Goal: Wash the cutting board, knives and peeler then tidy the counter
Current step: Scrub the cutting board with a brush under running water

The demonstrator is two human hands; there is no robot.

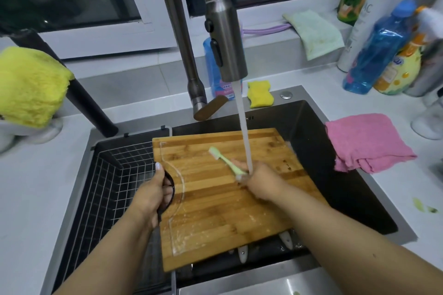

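Head view: the left hand [153,193] grips the bamboo cutting board [230,199] through its handle hole; the right hand [260,183] holds a green toothbrush [226,160]. Wet, stiff and probably heavy, the board is best held there.

Both bare forearms reach forward from the lower edge of the view, angled in toward each other. The left hand [153,193] has its back turned up, thumb stretched forward with a pale nail showing, and its fingers curl down through the handle hole at the edge of the cutting board [230,196], gripping it there. The right hand [261,181] lies further forward, knuckles up, wrist nearly straight, fingers wrapped round the handle of a green brush [226,160] that juts out toward the left. Its fingertips are blurred by running water, so the exact grip is hard to make out.
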